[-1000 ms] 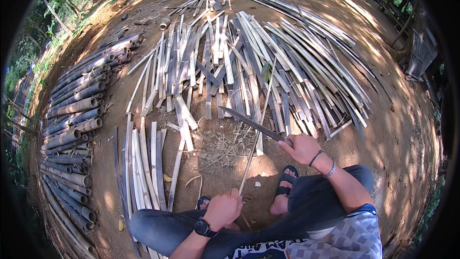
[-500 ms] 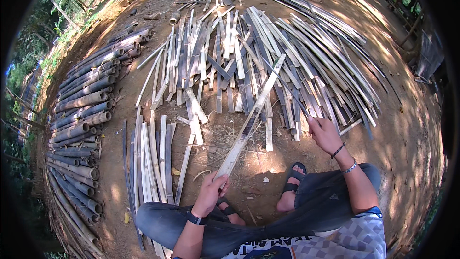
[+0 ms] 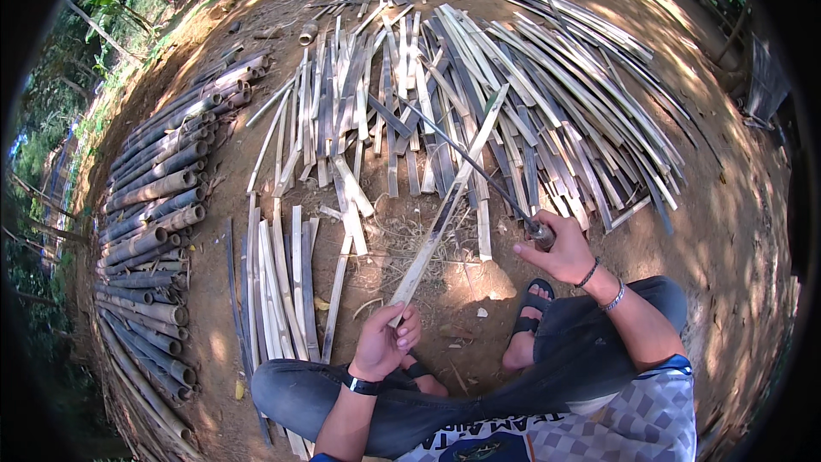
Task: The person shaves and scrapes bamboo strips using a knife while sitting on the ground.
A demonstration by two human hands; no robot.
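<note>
Over the bare dirt [image 3: 487,346] before the crossed legs [image 3: 599,346], 1 bamboo strip [image 3: 416,278] slants up and away, far end seen against the strip pile [image 3: 590,137]. Left hand [image 3: 385,344]: fingers closed around the strip's near end. Right hand [image 3: 560,248]: wrapped on the handle of 1 long knife [image 3: 505,193], blade angled up-left, crossing the strip in view; cannot tell if they touch.

Risks, judged:
1. Blade could skid along the strip into the left fingers if its edge met the surface too shallowly.
2. Strip could twist, being hand-held at 1 end only.
3. Far end could snag the pile, jerking the grip.
4. An overrun stroke could reach the sandalled foot [image 3: 532,304].
</note>
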